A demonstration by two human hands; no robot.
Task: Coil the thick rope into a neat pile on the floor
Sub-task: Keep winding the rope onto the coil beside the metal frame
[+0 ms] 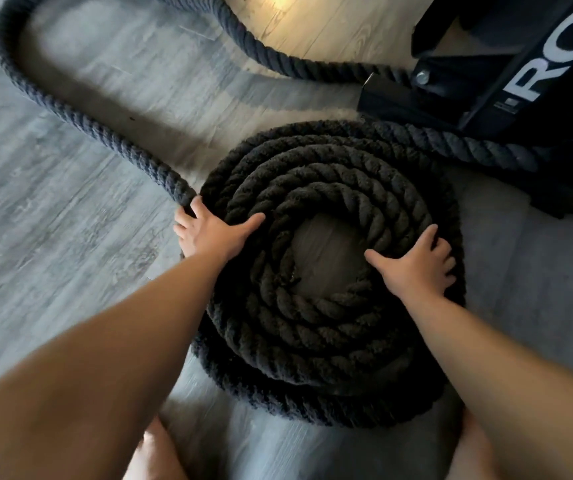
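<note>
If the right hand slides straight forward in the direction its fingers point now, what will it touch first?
The right hand lies flat on the coiled rope, fingers pointing up and right, across the outer turns. Past the coil's edge it would probably meet the rope running under the black frame, though depth is unclear.

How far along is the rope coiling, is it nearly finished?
Partly. Done: several rounds of thick rope already lie in a neat coil on the grey floor. In hand: the left hand presses the coil's outer edge where loose rope feeds in; the right hand rests flat on top. Left: a long loose length loops across the floor towards the black rack.
</note>
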